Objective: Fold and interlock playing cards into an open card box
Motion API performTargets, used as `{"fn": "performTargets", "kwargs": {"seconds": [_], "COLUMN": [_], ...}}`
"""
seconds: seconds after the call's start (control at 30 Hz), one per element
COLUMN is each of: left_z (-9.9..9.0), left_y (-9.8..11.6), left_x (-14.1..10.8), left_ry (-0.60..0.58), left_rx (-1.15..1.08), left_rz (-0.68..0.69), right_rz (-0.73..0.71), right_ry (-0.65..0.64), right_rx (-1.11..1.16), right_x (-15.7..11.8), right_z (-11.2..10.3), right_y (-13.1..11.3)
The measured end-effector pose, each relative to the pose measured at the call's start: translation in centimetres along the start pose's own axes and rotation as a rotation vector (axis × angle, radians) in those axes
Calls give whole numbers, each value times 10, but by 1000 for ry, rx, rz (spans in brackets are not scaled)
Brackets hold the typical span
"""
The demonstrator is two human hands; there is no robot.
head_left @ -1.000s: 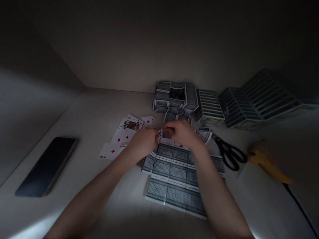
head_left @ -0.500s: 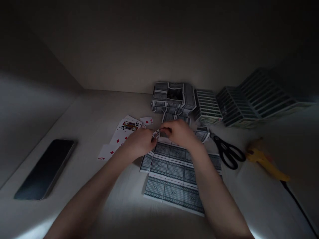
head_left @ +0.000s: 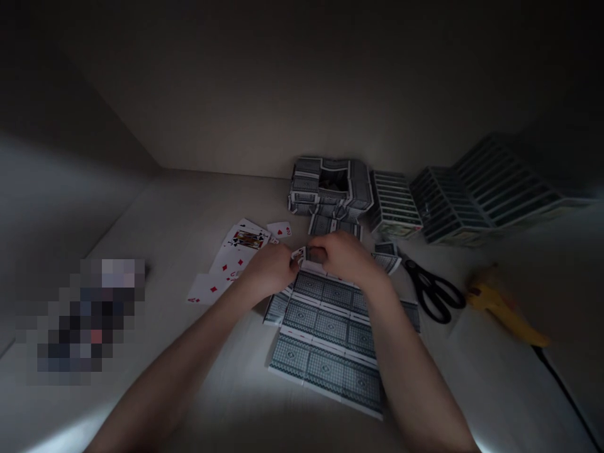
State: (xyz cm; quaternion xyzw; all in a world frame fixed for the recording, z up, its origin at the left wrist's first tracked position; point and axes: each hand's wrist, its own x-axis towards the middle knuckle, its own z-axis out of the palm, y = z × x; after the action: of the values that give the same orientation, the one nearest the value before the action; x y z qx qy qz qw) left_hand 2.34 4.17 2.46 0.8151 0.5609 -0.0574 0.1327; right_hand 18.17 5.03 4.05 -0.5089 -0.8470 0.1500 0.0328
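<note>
My left hand is closed, its thumb and fingertips pinching the left end of a small folded playing card. Across from it, my right hand has its fingers curled at the same folded piece, and its fingertips are partly hidden. Both hands work at the far edge of a panel of joined playing cards, grey patterned backs up, with side flaps. Left of my left hand lie loose cards, face up, a jack among them.
Behind the hands stands a box-like card structure with a square opening. Slatted card structures stand right of it. Black-handled scissors and a yellow glue gun with a cord lie at right. A pixelated object is at left.
Both hands keep their grip and shift only slightly. The near edge of the card panel has turned a little. The phone at left, dark before, is now covered by pixelation.
</note>
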Motion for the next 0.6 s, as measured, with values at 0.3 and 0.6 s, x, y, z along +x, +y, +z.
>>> {"fn": "performTargets", "kwargs": {"seconds": [0.3, 0.6], "left_z": [-7, -2], "left_y": [2, 1], "left_x": [-2, 0], "left_ry": [-12, 53], "left_rx": [-4, -45], "left_rz": [-5, 8], "right_rz": [-44, -41], "right_ry": [51, 30], "right_rx": [65, 40], "right_x": [-1, -2], "right_z": [1, 0], "right_y": [-1, -2]}}
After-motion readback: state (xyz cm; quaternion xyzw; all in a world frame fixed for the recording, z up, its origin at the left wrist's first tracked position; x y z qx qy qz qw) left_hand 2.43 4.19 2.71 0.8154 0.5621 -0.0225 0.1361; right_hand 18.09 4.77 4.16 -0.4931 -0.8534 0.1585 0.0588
